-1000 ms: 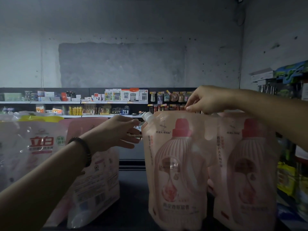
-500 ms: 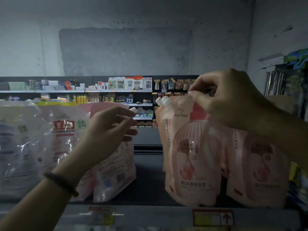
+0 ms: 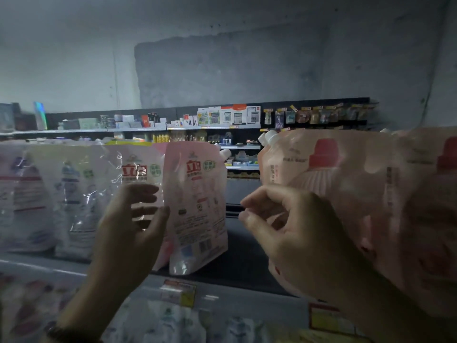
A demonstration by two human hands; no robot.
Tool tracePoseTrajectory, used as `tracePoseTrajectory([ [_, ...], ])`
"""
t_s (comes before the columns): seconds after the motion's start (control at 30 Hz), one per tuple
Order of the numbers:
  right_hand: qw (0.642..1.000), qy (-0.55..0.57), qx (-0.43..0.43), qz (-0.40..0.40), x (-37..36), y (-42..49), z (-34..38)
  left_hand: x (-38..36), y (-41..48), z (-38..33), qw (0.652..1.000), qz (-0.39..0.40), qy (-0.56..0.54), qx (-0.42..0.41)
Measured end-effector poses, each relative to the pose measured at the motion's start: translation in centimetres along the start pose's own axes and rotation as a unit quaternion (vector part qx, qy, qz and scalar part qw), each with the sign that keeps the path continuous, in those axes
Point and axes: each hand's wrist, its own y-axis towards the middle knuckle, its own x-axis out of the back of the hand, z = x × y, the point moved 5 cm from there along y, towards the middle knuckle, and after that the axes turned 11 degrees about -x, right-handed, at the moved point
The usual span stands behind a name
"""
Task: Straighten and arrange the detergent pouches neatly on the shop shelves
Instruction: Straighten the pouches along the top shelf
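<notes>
With our left hand (image 3: 131, 226) spread loose just beside the slightly tilted pink pouch (image 3: 197, 206) on the shelf (image 3: 247, 258) and our right hand (image 3: 284, 231) loosely curled, empty, we judge the unsupported pouch could topple rightward.

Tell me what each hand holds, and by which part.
Nothing is held. The left hand is open beside the pink pouch; the right hand curls loosely on nothing.

Right hand (image 3: 284, 226) let go of bottle-print pouch (image 3: 329, 164) top, dropped lower; left hand (image 3: 131, 226) lowered, fingers straighter.
</notes>
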Motion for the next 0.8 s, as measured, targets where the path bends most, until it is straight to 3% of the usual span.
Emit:
tracePoseTrajectory([
  [0.27, 0.993, 0.043, -0.103, 0.025, -7.0, -0.6, -2.8, -1.1, -2.5, 3.7, 0.994, 0.069, -0.056, 0.062],
  [0.37, 0.99, 0.024, -0.132, 0.033, -9.9, -0.9, -2.8, -1.2, -2.9, 4.7, 0.986, 0.061, -0.138, 0.075],
  [0.57, 0.985, 0.032, -0.167, -0.017, -14.7, -0.4, -2.2, -1.4, -3.5, 5.0, 0.95, 0.067, -0.288, 0.099],
  [0.8, 0.974, 0.038, -0.206, -0.08, -18.0, 0.0, -1.3, -2.0, -4.1, 6.5, 0.93, 0.098, -0.331, 0.128],
])
